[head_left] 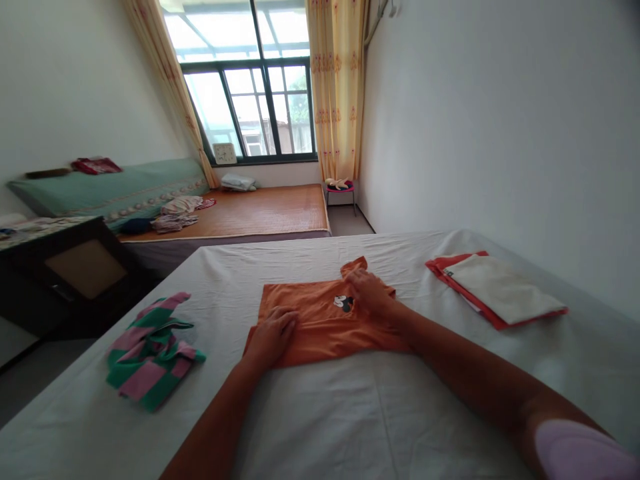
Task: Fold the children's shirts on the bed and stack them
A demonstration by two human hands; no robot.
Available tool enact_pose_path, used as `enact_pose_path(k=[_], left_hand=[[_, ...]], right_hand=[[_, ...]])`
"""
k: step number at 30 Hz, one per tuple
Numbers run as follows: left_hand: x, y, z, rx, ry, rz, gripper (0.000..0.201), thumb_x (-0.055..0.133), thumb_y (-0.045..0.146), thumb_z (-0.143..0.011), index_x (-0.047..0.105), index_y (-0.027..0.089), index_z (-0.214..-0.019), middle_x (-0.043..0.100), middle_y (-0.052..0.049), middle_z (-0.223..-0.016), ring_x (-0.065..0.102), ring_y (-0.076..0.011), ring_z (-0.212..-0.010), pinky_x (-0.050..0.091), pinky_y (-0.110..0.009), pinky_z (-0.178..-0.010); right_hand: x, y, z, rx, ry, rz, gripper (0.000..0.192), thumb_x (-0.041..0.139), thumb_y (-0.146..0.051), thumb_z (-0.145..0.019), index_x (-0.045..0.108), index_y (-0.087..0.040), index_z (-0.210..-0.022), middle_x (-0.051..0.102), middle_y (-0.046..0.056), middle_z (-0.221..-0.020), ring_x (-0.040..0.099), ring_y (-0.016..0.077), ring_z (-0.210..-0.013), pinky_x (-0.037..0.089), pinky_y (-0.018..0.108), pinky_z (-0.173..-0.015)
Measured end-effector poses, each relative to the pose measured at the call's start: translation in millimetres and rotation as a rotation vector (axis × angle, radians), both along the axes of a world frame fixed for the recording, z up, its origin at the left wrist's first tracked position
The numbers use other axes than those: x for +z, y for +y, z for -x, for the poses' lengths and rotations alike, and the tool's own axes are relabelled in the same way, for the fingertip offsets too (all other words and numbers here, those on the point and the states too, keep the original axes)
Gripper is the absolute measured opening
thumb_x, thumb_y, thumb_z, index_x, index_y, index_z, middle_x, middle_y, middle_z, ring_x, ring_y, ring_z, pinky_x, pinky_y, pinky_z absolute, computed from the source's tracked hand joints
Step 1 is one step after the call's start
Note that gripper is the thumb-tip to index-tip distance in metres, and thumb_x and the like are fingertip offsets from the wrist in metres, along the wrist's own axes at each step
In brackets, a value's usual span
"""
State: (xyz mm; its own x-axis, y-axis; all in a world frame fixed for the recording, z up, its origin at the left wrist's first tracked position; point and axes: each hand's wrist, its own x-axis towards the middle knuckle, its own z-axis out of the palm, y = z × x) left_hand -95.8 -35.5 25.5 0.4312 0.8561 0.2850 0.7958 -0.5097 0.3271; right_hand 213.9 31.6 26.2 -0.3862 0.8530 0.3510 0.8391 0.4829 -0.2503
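An orange T-shirt point(320, 340) with a small black-and-white cartoon print lies partly folded on a white-sheeted bed point(320, 427). My left hand point(273, 333) rests flat on its left part, fingers stretched out. Over at the far right part, my right hand point(369, 291) has its fingers bent onto the cloth beside a sleeve that sticks out away from me. The fingertips seem to grip the fabric there, and the palm hides part of the shirt.
A crumpled pink-and-green checked garment point(153, 357) lies at the left. Folded white and red-orange cloth point(505, 290) lies at the right, near the wall. Beyond are another bed with a brown mat point(270, 210), a dark cabinet point(65, 280) and a small stool point(341, 189).
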Motion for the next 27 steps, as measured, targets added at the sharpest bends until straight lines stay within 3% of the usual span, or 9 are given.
enact_pose_path(k=[3, 8, 13, 17, 19, 22, 24, 27], left_hand=[[-7.2, 5.7, 0.6, 0.052, 0.094, 0.012, 0.039, 0.038, 0.037, -0.096, 0.061, 0.024, -0.124, 0.056, -0.004, -0.134, 0.047, -0.0213, -0.127, 0.034, -0.036, -0.110], [-13.0, 6.2, 2.2, 0.100, 0.204, 0.022, 0.044, 0.035, 0.040, -0.096, 0.054, 0.024, -0.133, 0.051, -0.004, -0.141, 0.041, -0.0232, -0.133, 0.032, -0.039, -0.112], [5.2, 13.4, 1.0, 0.101, 0.304, 0.021, 0.041, 0.037, 0.037, -0.095, 0.061, 0.024, -0.125, 0.058, -0.004, -0.134, 0.050, -0.0251, -0.123, 0.041, -0.039, -0.102], [15.7, 40.4, 2.3, 0.015, 0.339, 0.040, 0.037, 0.037, 0.033, -0.094, 0.069, 0.024, -0.109, 0.064, -0.004, -0.124, 0.055, -0.0221, -0.117, 0.038, -0.036, -0.105], [9.2, 57.3, 8.7, 0.010, 0.332, 0.043, 0.040, 0.038, 0.038, -0.094, 0.063, 0.025, -0.122, 0.056, -0.004, -0.136, 0.046, -0.0222, -0.128, 0.031, -0.037, -0.111], [-10.3, 79.3, 25.3, 0.180, 0.315, 0.091, 0.052, 0.033, 0.045, -0.095, 0.045, 0.025, -0.141, 0.039, -0.003, -0.150, 0.032, -0.0232, -0.139, 0.026, -0.041, -0.114], [-22.2, 89.6, 36.7, 0.295, 0.295, 0.105, 0.052, 0.027, 0.043, -0.097, 0.040, 0.025, -0.144, 0.036, -0.001, -0.152, 0.029, -0.0229, -0.141, 0.024, -0.042, -0.115], [-31.4, 98.7, 47.8, 0.367, 0.249, 0.097, 0.051, 0.024, 0.041, -0.097, 0.041, 0.026, -0.143, 0.035, 0.000, -0.152, 0.030, -0.0239, -0.140, 0.025, -0.044, -0.114]], right_hand=[[-12.2, -17.6, -9.9, 0.075, -0.040, 0.085, 0.028, 0.048, -0.030, -0.093, 0.062, -0.021, -0.115, 0.063, 0.008, -0.122, 0.054, 0.0215, -0.114, 0.038, 0.036, -0.101], [-27.3, -9.0, -59.1, -0.271, -0.049, 0.153, 0.043, 0.033, -0.033, -0.097, 0.049, -0.025, -0.137, 0.047, 0.004, -0.144, 0.041, 0.0211, -0.133, 0.027, 0.042, -0.112], [-37.6, -0.9, -81.2, -0.365, -0.124, 0.181, 0.048, 0.027, -0.023, -0.096, 0.048, -0.019, -0.138, 0.047, 0.006, -0.145, 0.039, 0.0179, -0.134, 0.023, 0.035, -0.115], [-46.5, -0.7, -80.8, -0.373, -0.140, 0.121, 0.049, 0.028, -0.023, -0.094, 0.048, -0.019, -0.138, 0.046, 0.006, -0.145, 0.039, 0.0189, -0.135, 0.022, 0.036, -0.116], [-50.7, 0.0, -82.3, -0.369, -0.138, 0.086, 0.048, 0.029, -0.024, -0.094, 0.048, -0.021, -0.138, 0.047, 0.005, -0.144, 0.038, 0.0194, -0.135, 0.023, 0.038, -0.115], [-54.7, 1.3, -86.2, -0.386, -0.138, 0.056, 0.048, 0.031, -0.026, -0.094, 0.048, -0.024, -0.139, 0.047, 0.003, -0.144, 0.038, 0.0198, -0.135, 0.025, 0.040, -0.114], [-55.5, 1.1, -87.7, -0.393, -0.146, 0.047, 0.047, 0.032, -0.027, -0.094, 0.048, -0.025, -0.138, 0.048, 0.002, -0.144, 0.038, 0.0196, -0.134, 0.025, 0.040, -0.113], [-55.1, -1.0, -86.7, -0.399, -0.159, 0.038, 0.046, 0.034, -0.027, -0.093, 0.049, -0.027, -0.137, 0.048, 0.000, -0.144, 0.039, 0.0192, -0.133, 0.027, 0.039, -0.112]])
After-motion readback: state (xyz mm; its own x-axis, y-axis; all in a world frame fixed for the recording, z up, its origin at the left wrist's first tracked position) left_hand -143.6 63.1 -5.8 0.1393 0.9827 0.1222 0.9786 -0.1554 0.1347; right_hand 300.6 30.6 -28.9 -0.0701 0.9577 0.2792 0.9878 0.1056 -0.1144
